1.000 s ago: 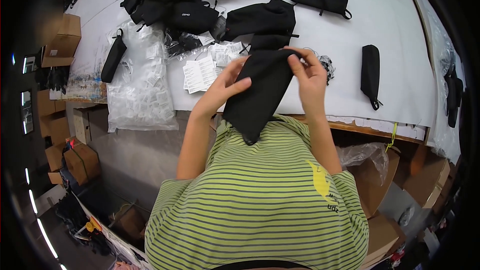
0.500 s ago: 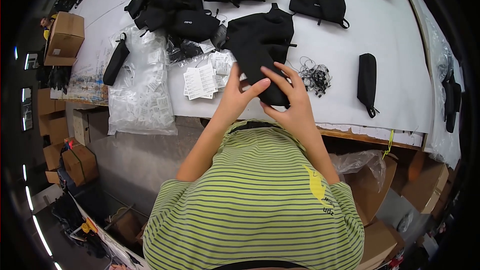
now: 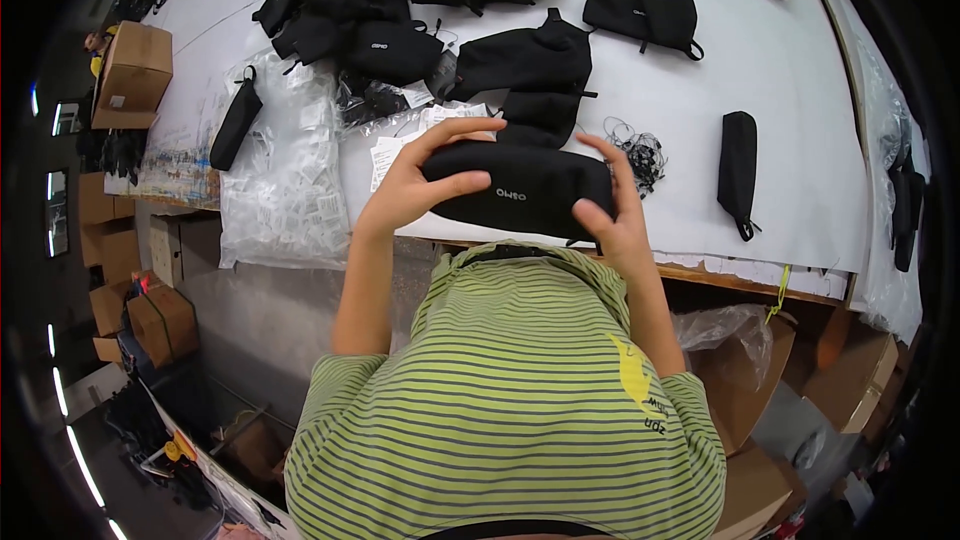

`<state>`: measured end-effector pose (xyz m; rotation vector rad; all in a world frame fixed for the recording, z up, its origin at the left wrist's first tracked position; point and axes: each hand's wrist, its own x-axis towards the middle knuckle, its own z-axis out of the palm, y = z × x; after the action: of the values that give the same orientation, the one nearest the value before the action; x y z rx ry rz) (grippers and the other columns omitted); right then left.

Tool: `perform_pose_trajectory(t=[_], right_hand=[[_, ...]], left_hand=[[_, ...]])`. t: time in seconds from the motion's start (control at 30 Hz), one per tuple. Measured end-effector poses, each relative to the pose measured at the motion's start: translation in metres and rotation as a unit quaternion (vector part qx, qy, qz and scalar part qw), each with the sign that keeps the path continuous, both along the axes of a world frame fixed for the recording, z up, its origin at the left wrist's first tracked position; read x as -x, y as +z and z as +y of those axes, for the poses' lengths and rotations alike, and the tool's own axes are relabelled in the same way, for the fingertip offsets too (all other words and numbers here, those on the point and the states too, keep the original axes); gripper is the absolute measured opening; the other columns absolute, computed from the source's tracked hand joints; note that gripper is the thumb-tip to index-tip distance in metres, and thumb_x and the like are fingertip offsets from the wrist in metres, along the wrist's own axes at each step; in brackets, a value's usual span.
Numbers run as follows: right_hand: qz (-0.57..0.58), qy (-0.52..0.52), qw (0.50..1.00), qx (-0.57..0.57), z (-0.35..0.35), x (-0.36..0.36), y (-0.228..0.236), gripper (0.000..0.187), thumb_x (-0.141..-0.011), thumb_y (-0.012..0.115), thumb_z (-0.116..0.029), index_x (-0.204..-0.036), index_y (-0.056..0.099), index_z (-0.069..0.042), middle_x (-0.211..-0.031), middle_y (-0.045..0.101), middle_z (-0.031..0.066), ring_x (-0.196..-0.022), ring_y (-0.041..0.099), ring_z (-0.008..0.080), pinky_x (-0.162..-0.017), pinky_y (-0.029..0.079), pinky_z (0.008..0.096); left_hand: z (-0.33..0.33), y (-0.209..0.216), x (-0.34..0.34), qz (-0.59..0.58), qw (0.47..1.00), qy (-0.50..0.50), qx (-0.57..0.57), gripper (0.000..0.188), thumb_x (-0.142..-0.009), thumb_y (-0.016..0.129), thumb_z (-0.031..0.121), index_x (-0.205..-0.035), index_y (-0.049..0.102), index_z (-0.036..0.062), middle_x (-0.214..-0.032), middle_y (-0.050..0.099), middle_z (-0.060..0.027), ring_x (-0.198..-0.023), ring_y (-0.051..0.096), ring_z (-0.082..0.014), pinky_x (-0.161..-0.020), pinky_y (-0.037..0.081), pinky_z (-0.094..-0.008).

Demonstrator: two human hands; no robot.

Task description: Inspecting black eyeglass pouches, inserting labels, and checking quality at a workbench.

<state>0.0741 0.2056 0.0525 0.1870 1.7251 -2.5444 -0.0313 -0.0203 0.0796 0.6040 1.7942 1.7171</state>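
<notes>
A black fabric pouch (image 3: 520,188) with pale lettering is held sideways above the table's near edge. My left hand (image 3: 425,175) grips its left end, thumb on the near face and fingers over the top. At the other end my right hand (image 3: 618,205) closes around it the same way. Just beyond lie more black pouches (image 3: 525,60), partly overlapping. White paper tags (image 3: 385,155) lie partly hidden behind my left hand. A tangle of thin black cords (image 3: 643,162) rests to the right of my right hand.
Black pouches (image 3: 345,25) are heaped at the far left. A clear bag of white tags (image 3: 280,180) hangs over the front edge. Single pouches (image 3: 738,175) lie right and left, with two more (image 3: 645,10) at the far right. Cardboard boxes (image 3: 133,75) stand at the left.
The pouch has been turned from upright to sideways, so its lettered face now shows. My hands have moved apart to its two ends.
</notes>
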Motion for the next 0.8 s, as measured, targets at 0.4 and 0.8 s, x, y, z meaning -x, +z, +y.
perform_pose_trajectory(t=[0.4,0.8], right_hand=[[0.304,-0.102,0.861,-0.395,0.015,-0.006,0.016,0.042,-0.056,0.078,-0.002,-0.097,0.072,-0.009,-0.088,0.056,0.0073,-0.070,0.057,0.0180,-0.057,0.047,0.0272],[0.440,-0.178,0.709,-0.521,0.023,-0.008,0.031,0.045,-0.049,0.064,-0.005,-0.092,0.074,-0.013,-0.087,0.056,0.0066,-0.063,0.057,0.0170,-0.049,0.046,0.0241]], left_hand=[[-0.009,-0.008,0.003,0.142,0.955,0.186,0.183,0.029,-0.094,0.048,0.019,-0.105,0.067,0.0007,-0.109,0.057,-0.0076,-0.094,0.055,-0.0169,-0.085,0.041,-0.0278],[-0.007,0.037,-0.044,0.469,0.864,0.007,0.181,0.061,-0.091,0.053,0.038,-0.139,0.038,0.0044,-0.143,0.038,-0.0165,-0.135,0.029,-0.0325,-0.110,0.016,-0.0521]])
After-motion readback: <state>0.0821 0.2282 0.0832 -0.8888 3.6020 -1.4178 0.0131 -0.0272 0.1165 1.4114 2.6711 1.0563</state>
